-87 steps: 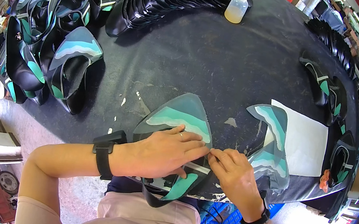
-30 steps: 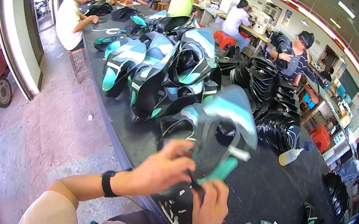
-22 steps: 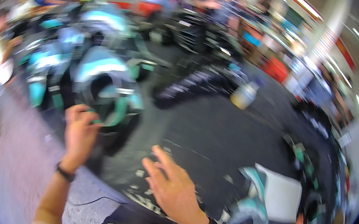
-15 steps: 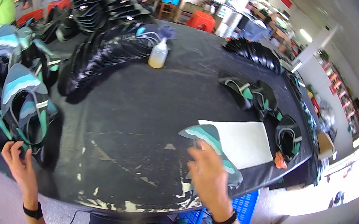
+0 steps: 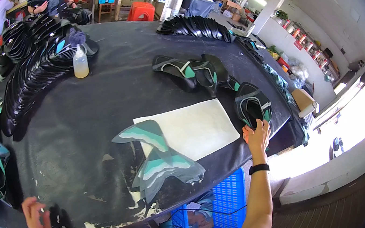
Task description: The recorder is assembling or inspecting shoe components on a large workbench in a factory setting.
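Across most of the frame sits the big black table (image 5: 97, 115), glue-smeared near its lower edge, so it's clearly the work surface. Fanned rows of black soles (image 5: 33, 73) hug the left side, out of the way but reachable. Mid-frame, a white sheet (image 5: 194, 127) lies under teal-striped cut pieces (image 5: 161, 162), probably to keep them clean. At right, the right hand (image 5: 257, 137) grips a black-and-teal shoe upper (image 5: 252, 106) by its edge. Bottom left, the left hand (image 5: 33, 212) hangs half-open, holding nothing.
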A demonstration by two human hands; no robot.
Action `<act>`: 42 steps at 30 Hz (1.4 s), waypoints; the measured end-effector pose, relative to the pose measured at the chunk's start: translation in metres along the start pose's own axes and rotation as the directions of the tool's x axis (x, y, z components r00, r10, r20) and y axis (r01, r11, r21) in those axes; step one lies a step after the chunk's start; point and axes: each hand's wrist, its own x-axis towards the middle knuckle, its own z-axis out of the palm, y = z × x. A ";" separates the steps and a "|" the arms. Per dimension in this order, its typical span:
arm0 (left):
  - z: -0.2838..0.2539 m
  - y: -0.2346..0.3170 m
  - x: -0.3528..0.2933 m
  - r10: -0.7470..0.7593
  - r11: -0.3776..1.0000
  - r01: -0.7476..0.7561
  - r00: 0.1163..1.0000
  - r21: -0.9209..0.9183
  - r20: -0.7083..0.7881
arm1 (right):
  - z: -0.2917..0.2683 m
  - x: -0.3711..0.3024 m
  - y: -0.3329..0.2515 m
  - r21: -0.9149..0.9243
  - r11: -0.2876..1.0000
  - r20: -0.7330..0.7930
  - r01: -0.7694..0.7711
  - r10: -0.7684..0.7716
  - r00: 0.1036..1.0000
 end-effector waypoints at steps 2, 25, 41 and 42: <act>0.014 0.008 -0.012 -0.010 0.999 0.012 0.997 -0.034 0.075 | 0.004 0.007 0.013 -0.102 0.995 -0.001 -0.016 0.016 1.000; 0.036 0.051 0.031 -0.119 0.444 0.347 0.937 -0.826 0.330 | -0.160 -0.215 -0.259 0.716 0.198 -0.276 0.669 -0.800 0.532; 0.046 0.001 0.042 -0.192 0.434 0.525 0.848 -0.732 0.494 | 0.033 -0.117 -0.245 0.555 0.795 0.328 0.244 -0.479 0.815; 0.041 0.001 0.041 -0.176 0.461 0.536 0.837 -0.708 0.519 | 0.033 -0.115 -0.246 0.545 0.796 0.289 0.262 -0.472 0.833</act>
